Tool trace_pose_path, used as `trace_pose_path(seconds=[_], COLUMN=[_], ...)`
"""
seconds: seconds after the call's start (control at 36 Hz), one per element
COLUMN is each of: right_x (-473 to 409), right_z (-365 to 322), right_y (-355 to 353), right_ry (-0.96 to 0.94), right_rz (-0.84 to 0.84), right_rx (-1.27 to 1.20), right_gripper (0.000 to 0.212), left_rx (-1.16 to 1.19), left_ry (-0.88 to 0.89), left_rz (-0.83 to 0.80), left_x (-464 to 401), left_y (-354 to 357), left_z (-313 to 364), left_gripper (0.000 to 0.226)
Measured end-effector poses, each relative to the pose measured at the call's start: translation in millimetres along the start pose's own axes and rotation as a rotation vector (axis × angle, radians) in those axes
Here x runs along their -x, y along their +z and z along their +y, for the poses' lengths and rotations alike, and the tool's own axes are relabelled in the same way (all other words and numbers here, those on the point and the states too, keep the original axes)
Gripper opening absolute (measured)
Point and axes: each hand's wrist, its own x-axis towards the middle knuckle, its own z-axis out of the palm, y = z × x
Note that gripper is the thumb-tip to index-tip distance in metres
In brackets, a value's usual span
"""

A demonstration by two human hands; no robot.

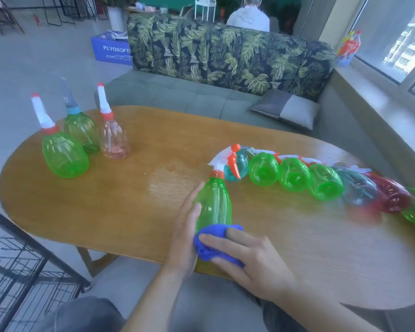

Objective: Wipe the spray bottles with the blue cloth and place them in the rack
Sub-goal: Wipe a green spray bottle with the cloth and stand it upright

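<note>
Green translucent plastic spray bottle being wiped at lower centre.
It is being gripped by the left hand; a crumpled blue cloth is being pressed to its base, grasped by the right hand.

Green spray bottle upright near the bench front edge, gripped by left hand. Blue cloth pressed to its base by right hand. Three bottles standing far left; row of bottles lying right.
</note>
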Motion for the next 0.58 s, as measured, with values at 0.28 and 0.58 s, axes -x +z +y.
trace_pose_path(seconds=[0.28, 0.58], right_x=[-46.4, -10.4], right_z=[3.5, -1.0], right_y=[-3.5, 15.0], right_ry=[0.486, 0.040], right_rz=[0.301, 0.096], right_rx=[-0.171, 0.016], right_gripper=[0.035, 0.035], left_rx=[-0.048, 0.115], left_ry=[0.010, -0.043], left_rz=[-0.018, 0.032], left_x=[-2.8, -4.2], left_y=[0.4, -2.2], left_z=[-4.5, -1.9], left_gripper=[0.053, 0.050])
